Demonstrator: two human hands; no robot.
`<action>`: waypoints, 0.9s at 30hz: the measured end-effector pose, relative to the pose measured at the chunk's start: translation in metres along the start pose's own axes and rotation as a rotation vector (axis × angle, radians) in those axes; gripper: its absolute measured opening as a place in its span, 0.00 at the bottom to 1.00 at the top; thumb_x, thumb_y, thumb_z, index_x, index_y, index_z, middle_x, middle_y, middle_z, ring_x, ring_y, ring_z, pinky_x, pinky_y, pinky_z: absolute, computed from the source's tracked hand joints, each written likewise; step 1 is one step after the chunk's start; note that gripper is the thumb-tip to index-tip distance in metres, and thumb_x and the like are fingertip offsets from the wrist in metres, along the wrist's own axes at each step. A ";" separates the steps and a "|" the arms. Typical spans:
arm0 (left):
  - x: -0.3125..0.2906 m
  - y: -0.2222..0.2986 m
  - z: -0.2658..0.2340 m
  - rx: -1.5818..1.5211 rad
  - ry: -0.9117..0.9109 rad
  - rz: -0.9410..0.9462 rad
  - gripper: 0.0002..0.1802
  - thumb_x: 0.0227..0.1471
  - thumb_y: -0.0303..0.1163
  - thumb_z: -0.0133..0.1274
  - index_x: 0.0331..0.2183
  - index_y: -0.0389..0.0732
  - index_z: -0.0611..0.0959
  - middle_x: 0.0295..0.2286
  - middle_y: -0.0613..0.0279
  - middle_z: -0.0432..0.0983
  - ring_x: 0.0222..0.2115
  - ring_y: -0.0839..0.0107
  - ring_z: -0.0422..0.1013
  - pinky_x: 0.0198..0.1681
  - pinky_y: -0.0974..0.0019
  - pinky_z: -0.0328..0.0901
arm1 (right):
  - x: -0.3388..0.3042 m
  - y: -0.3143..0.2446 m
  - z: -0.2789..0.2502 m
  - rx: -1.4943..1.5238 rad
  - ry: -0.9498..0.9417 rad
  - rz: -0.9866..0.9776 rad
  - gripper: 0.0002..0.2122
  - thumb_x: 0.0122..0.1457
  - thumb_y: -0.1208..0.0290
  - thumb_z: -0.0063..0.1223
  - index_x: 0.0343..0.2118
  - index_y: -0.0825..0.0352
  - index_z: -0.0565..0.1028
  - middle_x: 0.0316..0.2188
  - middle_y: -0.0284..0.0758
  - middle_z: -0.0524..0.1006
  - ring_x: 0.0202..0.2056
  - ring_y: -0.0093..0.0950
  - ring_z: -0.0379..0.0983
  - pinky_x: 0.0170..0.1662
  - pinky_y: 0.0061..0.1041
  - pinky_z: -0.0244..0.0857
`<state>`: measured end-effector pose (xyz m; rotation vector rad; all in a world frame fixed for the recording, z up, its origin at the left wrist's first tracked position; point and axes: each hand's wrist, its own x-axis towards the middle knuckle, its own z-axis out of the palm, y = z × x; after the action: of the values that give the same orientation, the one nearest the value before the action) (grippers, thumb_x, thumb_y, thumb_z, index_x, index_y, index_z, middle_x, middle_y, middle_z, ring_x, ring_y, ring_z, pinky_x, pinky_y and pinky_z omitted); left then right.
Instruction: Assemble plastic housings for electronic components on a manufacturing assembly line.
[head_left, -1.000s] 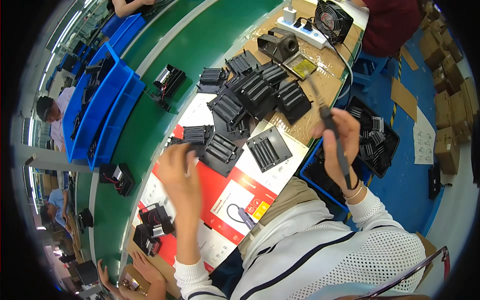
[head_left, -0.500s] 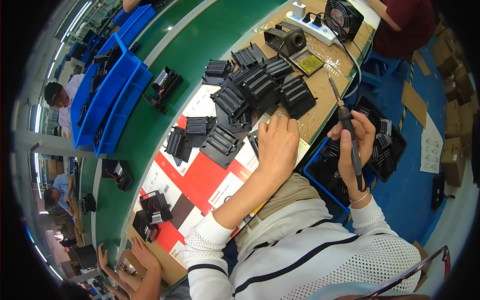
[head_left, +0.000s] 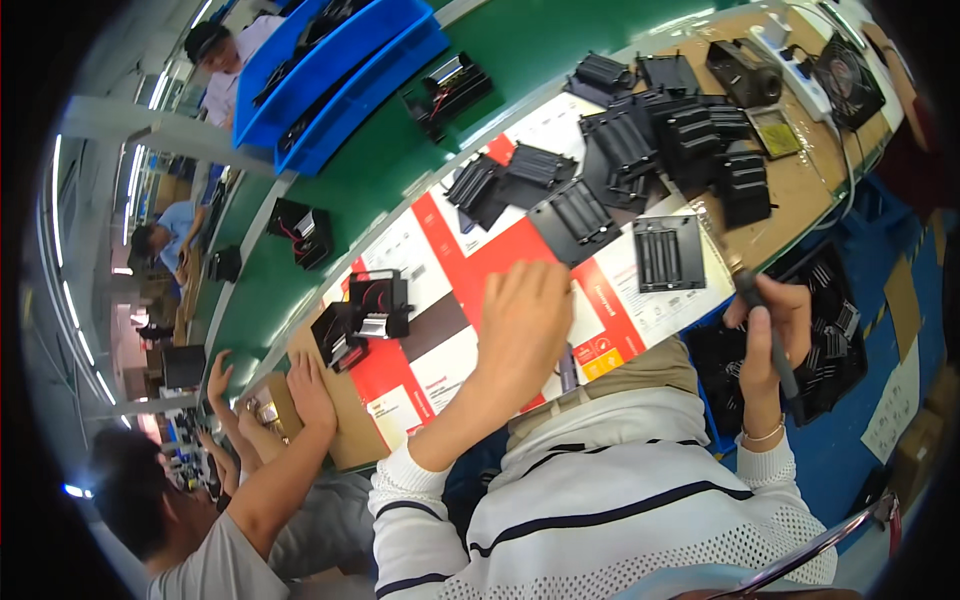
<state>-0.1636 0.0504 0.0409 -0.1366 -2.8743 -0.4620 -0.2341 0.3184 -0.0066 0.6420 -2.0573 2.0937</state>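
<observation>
My right hand (head_left: 760, 365) grips a soldering iron (head_left: 784, 374), its tip tilted up and away beside a black plastic battery holder (head_left: 668, 254). This holder lies flat on the printed sheet near the table's front edge. My left hand (head_left: 525, 325) hangs over the red and white sheet (head_left: 480, 265) with its fingers curled in; whatever they may hold is hidden. A small dark object (head_left: 568, 370) shows beside that hand, too covered to name. Beyond it lies another battery holder (head_left: 575, 220), and several more are piled (head_left: 690, 130) at the back right.
A soldering iron stand (head_left: 745, 72), a yellow sponge tray (head_left: 775, 135), a power strip (head_left: 790, 70) and a fan (head_left: 848, 82) sit at the far right. Wired black housings (head_left: 380, 305) lie at left. Blue bins (head_left: 365, 105) stand across the green surface. A co-worker's hand (head_left: 310, 390) rests nearby.
The view has swung right. My left hand has moved left, away from the battery holder by the table's edge, which now shows fully. The soldering iron's tip has come closer to that holder.
</observation>
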 end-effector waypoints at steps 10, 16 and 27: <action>-0.043 -0.035 0.006 -0.309 -0.036 -0.202 0.05 0.54 0.24 0.57 0.35 0.38 0.78 0.31 0.58 0.76 0.35 0.59 0.72 0.40 0.60 0.64 | -0.007 -0.015 0.072 -0.147 -0.405 -0.086 0.12 0.50 0.78 0.59 0.38 0.75 0.79 0.25 0.40 0.79 0.21 0.29 0.74 0.27 0.24 0.66; -0.052 -0.050 0.005 -0.452 0.009 -0.293 0.08 0.55 0.26 0.58 0.39 0.36 0.80 0.32 0.58 0.76 0.35 0.61 0.73 0.41 0.62 0.66 | -0.016 -0.013 0.063 -0.184 -0.353 -0.017 0.10 0.51 0.75 0.58 0.35 0.74 0.78 0.19 0.36 0.75 0.17 0.23 0.68 0.23 0.20 0.58; -0.056 -0.035 0.025 -0.299 0.028 -0.140 0.07 0.52 0.29 0.60 0.34 0.42 0.79 0.31 0.65 0.71 0.37 0.65 0.68 0.43 0.61 0.58 | -0.024 -0.031 0.065 -0.334 -0.391 -0.080 0.09 0.49 0.74 0.58 0.32 0.74 0.79 0.19 0.36 0.77 0.18 0.25 0.71 0.24 0.22 0.63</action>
<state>-0.1191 0.0227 -0.0059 0.0225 -2.7801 -0.9121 -0.1875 0.2612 0.0109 1.1219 -2.4540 1.6218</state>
